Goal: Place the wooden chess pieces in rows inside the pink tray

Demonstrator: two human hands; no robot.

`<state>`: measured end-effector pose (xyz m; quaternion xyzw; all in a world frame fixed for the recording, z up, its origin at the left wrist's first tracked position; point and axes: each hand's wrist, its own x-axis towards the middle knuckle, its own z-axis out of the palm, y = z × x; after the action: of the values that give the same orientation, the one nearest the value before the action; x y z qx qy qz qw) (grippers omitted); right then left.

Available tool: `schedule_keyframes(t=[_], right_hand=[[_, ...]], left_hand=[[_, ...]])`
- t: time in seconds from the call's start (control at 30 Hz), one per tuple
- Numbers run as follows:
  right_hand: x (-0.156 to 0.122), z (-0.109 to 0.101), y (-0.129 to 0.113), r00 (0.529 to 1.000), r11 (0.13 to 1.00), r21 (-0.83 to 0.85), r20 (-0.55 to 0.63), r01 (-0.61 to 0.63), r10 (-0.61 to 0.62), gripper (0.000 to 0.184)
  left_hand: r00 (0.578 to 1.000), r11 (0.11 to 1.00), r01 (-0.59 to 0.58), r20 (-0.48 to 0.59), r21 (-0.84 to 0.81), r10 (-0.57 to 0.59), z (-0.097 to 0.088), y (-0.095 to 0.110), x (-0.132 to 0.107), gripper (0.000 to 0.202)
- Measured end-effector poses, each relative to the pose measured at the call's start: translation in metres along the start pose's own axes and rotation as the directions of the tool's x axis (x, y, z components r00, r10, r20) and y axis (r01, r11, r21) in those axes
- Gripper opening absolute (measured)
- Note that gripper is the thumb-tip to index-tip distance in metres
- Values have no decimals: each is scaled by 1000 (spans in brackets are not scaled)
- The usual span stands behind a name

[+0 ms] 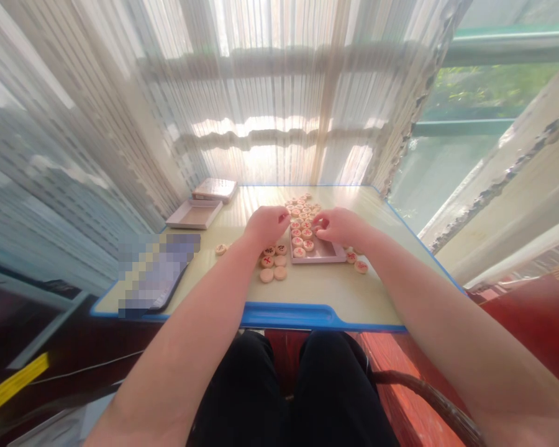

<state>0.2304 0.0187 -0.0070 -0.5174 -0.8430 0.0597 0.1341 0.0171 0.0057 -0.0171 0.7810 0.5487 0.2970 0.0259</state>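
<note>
A shallow pinkish box (pixel 328 253) sits on the small table, with round wooden Chinese chess pieces (pixel 299 252) lined up along its left side. Over the box's right part is my right hand (pixel 339 226), thumb and fingers curled around a chess piece mostly hidden by them. At the box's left edge, my left hand (pixel 266 226) is closed, its fingertips pressed together; what they hold, if anything, I cannot make out. Just below it lie several loose pieces (pixel 267 261), some blank side up. More pieces (pixel 302 202) are heaped beyond the box, and some (pixel 361 266) lie to its right.
A box lid or second tray (pixel 194 214) and a flat closed box (pixel 215 188) lie at the table's back left. A dark, pixelated flat object (pixel 163 273) is at the left edge. The table (pixel 377 298) has a blue rim; curtains (pixel 279 93) hang behind it.
</note>
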Motion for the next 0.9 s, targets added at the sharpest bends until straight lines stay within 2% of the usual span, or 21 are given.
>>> schedule_keyframes(t=[0.23, 0.43, 0.57, 0.77, 0.9], right_hand=[[0, 0, 4, 1000, 999, 37, 0, -8, 8, 16], [3, 1, 5, 998, 997, 37, -15, 63, -63, 22], [6, 5, 7, 999, 998, 55, -26, 44, -43, 26], [4, -4, 2, 998, 999, -38, 45, 33, -31, 23], [0, -9, 0, 994, 993, -87, 74, 84, -78, 18]], left_hand=[[1000, 1000, 1, 9, 12, -2, 0, 0, 0, 26], [1000, 998, 12, 10, -68, -12, 1, 1, 1, 21], [1000, 997, 9, 9, -71, -9, 1, 0, 1, 21], [1000, 997, 11, 5, -82, -11, 2, -1, 0, 22], [1000, 998, 7, -2, -60, -7, 2, -1, 1, 22]])
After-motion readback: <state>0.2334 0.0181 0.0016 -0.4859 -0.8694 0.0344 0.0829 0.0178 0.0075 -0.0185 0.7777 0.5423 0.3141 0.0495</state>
